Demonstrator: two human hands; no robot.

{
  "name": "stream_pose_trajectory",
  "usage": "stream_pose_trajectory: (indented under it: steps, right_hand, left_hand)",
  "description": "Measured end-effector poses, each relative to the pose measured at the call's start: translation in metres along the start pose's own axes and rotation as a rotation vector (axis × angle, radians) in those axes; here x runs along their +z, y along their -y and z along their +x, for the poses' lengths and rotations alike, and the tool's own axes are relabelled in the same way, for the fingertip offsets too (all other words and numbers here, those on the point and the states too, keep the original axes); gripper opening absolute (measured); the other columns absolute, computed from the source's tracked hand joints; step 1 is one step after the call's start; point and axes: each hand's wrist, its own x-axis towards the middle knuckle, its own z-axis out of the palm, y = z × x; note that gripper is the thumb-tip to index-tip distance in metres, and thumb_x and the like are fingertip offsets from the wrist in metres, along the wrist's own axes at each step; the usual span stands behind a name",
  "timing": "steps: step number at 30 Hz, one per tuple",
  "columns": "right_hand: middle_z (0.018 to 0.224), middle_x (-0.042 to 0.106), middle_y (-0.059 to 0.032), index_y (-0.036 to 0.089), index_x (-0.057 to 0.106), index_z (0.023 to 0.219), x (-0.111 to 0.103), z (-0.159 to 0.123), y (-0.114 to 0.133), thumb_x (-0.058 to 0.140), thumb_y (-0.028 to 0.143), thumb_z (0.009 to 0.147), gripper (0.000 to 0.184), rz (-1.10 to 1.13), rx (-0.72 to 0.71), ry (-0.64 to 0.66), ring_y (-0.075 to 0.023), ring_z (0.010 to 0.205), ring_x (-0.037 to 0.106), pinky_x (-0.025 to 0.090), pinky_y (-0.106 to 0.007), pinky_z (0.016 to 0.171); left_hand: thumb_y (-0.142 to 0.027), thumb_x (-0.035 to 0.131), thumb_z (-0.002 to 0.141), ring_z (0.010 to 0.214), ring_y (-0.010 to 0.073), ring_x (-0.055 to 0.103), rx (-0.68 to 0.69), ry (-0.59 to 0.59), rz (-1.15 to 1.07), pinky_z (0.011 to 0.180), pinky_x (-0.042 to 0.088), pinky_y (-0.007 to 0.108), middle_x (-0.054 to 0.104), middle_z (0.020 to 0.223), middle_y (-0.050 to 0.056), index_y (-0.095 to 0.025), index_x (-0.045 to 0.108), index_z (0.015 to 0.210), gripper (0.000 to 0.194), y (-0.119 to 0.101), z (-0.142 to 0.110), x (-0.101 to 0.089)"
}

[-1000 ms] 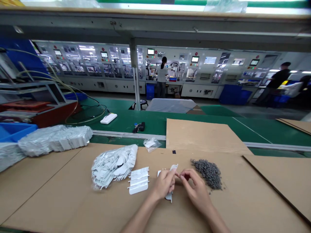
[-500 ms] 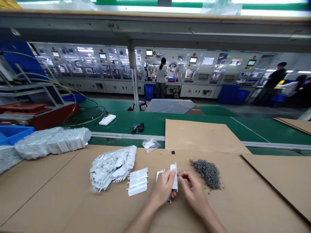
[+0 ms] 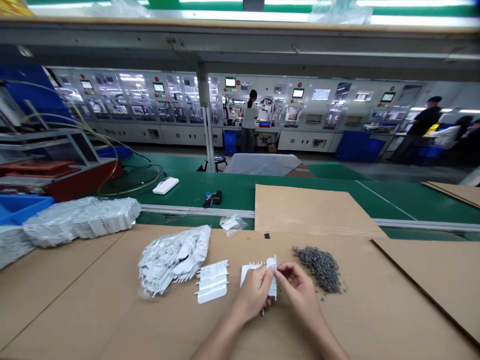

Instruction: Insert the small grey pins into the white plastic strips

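My left hand [image 3: 253, 290] is closed on a white plastic piece [image 3: 272, 265] with thin pins at its ends, held upright over the cardboard. My right hand [image 3: 298, 285] is closed in a pinch, thumb and forefinger touching the right edge of that piece; what the fingertips grip, if anything, is hidden. Partly behind my left hand lie more white plastic pieces [image 3: 245, 272]. A short row of similar pieces [image 3: 213, 282] lies to the left. Just right of my right hand spreads a pile of small grey parts [image 3: 320, 267].
A clear bag of white pieces [image 3: 172, 260] lies left on the cardboard [image 3: 150, 330], with long stacks of them [image 3: 82, 220] beyond. Farther back are a small bag [image 3: 231, 224], keys [image 3: 213, 198], a white device [image 3: 165, 185] and a cardboard sheet [image 3: 315, 210]. People stand near distant machines.
My right fingertips have come against the white piece's edge. The piece has shifted slightly right and down in my left hand, and more of the pieces behind it show.
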Motion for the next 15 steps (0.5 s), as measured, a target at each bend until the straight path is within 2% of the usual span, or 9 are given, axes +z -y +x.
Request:
stream_pose_trajectory:
  steps: [4, 8, 15]
  right_hand:
    - [0.069, 0.055, -0.0018, 0.017, 0.053, 0.075, 0.001, 0.001, 0.006, 0.052, 0.035, 0.075, 0.019, 0.022, 0.073, 0.084, -0.016, 0.068, 0.052, 0.042, -0.025, 0.063]
    - [0.066, 0.056, -0.0016, 0.016, 0.055, 0.072, 0.004, -0.001, 0.009, 0.056, 0.038, 0.071, 0.022, 0.001, 0.117, 0.161, -0.0162, 0.064, 0.052, 0.041, -0.024, 0.06]
    - [0.063, 0.054, 0.0003, 0.015, 0.054, 0.067, 0.0, 0.002, -0.007, 0.065, 0.037, 0.063, 0.024, 0.154, 0.219, 0.105, -0.0139, 0.061, 0.051, 0.041, -0.023, 0.059]
  left_hand:
    - [-0.044, 0.025, 0.085, 0.04, 0.0104, 0.048, 0.003, -0.081, 0.014, 0.038, 0.033, 0.018, 0.046, 0.046, -0.004, -0.017, 0.044, 0.066, 0.038, 0.002, 0.002, 0.0]
    - [-0.042, 0.024, 0.086, 0.041, 0.0098, 0.045, 0.012, -0.162, 0.072, 0.042, 0.03, 0.019, 0.043, 0.045, -0.004, -0.018, 0.041, 0.063, 0.038, 0.002, 0.003, -0.001]
    - [-0.038, 0.026, 0.087, 0.05, 0.0104, 0.045, 0.09, -0.105, 0.177, 0.048, 0.028, 0.02, 0.044, 0.048, -0.004, -0.017, 0.041, 0.059, 0.038, -0.004, 0.002, -0.004]
